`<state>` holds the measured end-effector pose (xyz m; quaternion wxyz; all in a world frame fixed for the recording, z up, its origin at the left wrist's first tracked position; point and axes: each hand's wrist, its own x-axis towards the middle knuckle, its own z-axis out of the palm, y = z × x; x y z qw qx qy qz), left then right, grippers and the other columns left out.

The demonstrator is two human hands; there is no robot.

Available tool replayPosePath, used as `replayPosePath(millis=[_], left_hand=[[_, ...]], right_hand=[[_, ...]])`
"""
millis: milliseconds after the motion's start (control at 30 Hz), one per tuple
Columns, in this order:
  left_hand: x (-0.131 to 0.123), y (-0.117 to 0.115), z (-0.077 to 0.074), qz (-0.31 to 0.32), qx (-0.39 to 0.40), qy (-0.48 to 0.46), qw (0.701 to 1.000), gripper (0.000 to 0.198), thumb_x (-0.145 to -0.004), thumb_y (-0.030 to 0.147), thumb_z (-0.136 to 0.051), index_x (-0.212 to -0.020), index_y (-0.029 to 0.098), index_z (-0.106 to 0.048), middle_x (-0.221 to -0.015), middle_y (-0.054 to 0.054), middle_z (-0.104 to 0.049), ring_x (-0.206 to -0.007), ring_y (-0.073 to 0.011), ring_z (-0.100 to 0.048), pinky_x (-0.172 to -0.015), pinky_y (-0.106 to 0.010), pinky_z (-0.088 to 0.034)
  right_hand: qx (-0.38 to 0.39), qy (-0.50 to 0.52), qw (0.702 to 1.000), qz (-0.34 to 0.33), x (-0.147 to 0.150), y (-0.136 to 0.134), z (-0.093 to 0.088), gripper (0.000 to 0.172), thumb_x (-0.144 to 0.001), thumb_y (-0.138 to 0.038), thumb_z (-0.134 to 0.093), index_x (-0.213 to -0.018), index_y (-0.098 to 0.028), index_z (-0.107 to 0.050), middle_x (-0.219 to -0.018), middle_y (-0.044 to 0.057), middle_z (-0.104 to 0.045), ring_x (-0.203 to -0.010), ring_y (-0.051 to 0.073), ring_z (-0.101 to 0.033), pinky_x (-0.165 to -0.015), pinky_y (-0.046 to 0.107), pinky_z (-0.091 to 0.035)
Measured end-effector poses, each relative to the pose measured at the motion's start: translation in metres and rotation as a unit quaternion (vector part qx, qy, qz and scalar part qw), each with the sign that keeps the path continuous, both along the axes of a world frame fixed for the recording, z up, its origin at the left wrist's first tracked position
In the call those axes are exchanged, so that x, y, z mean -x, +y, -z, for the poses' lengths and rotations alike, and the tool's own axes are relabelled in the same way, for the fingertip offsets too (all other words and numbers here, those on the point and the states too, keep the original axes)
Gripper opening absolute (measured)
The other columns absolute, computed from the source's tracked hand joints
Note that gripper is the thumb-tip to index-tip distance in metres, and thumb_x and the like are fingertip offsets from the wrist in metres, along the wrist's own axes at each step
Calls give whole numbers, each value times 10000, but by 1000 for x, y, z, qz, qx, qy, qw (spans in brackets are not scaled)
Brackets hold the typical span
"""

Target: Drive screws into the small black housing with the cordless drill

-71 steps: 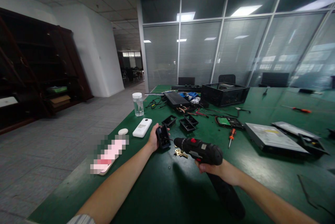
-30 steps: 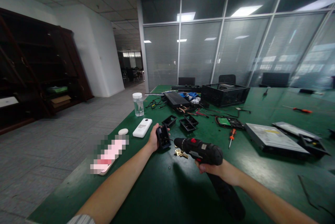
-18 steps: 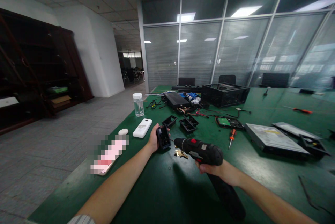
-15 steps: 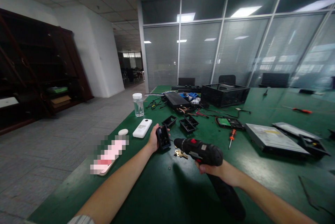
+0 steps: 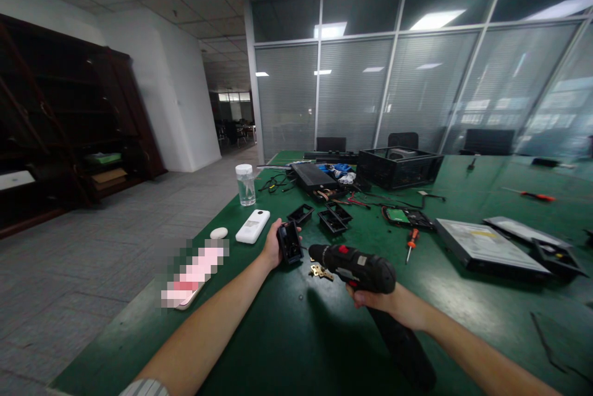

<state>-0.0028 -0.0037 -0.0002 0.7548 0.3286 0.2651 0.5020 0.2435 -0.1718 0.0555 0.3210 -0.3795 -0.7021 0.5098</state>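
Green table (image 5: pixel 264 340) unchanged, left hand (image 5: pixel 273 249) still clamped on black housing (image 5: pixel 291 244), right hand (image 5: pixel 374 299) on drill (image 5: pixel 359 266).

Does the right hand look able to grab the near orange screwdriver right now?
Probably not: the right hand is wrapped around the drill. Otherwise the near screwdriver looks within reach, with nothing lying on top of it.

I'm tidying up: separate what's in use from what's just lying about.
In use:
drill, in the right hand
black housing, in the left hand
brass-coloured pieces, perhaps

Apparently lying about:
white-lidded jar
white rectangular device
nearer orange-handled screwdriver
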Motion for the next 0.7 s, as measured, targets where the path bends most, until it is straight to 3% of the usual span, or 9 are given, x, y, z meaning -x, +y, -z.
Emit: replayPosePath(millis=[333, 700], left_hand=[[0, 0, 2, 9, -2, 13, 1000, 526, -792, 552, -451, -925, 81, -644, -813, -147, -686, -696, -253, -659, -591, -344, -502], [0, -2, -3, 8, 11, 12, 1000, 526, -770, 573, -473, -940, 101, -632, -812, -139, -686, -676, -253, -658, -590, -358, -505]], right_hand=[[12, 7, 1000, 20, -1, 1, 5, 304, -797, -431, -622, -907, -148, -611, -800, 25, -533, -748, 165, -500, -721, 310, -467], [23, 32, 999, -2, -2, 4, 7, 312, -780, -434, -640, -894, -146, -601, -806, 30, -541, -749, 168, -525, -730, 334, -490]])
